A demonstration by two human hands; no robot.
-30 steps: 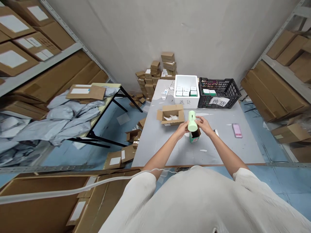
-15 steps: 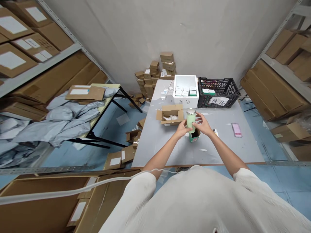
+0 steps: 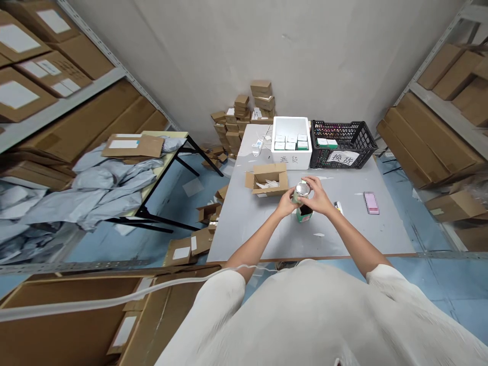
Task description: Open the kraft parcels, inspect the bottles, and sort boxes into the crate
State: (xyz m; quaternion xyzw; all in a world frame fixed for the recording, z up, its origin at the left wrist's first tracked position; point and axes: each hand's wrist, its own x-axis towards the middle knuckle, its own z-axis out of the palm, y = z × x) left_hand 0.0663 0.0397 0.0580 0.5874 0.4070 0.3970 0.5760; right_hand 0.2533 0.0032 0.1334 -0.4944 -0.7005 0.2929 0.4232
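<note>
A pale green tumbler [image 3: 301, 191] with a shiny silver lid is held between my two hands, its top tipped toward me. My left hand [image 3: 286, 203] is closed on its left side. My right hand [image 3: 318, 196] wraps round its right side near the lid. Just below the tumbler, an open green box [image 3: 305, 214] stands on the grey table [image 3: 263, 234]. To the left of my hands sits an open cardboard box [image 3: 267, 180] with white paper in it. Fingers hide much of the tumbler's body.
At the table's back stand a white foam box [image 3: 292, 159] and a black crate [image 3: 343, 157], both holding small white-and-green boxes. A pink phone-like object [image 3: 371, 203] lies at right. Grey parcels [image 3: 114, 183] cover the left table. Shelves of cartons flank both sides.
The tumbler has tilted from nearly upright, so its silver lid now faces me. Both hands have shifted their hold slightly around it. The boxes have stayed put.
</note>
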